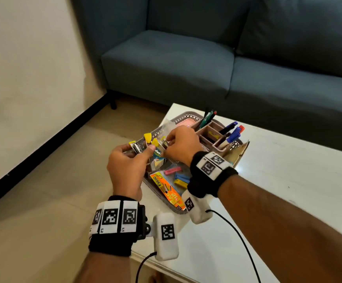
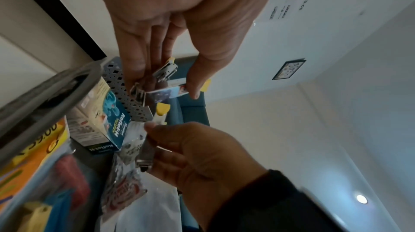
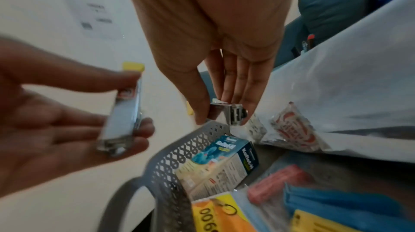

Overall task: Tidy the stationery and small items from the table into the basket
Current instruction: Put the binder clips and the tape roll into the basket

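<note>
Both hands hover over the left end of the grey perforated basket, which stands on the white table. My left hand pinches a small silver stapler with a yellow end between thumb and fingers; the left wrist view shows it. My right hand pinches a second silver stapler just above the basket's corner wall. The two staplers are close together but apart.
In the basket lie a blue-and-white box, an orange packet, a bag of pink, blue and yellow pieces, a clear plastic bag and a brown pen organiser with markers. A blue sofa stands behind.
</note>
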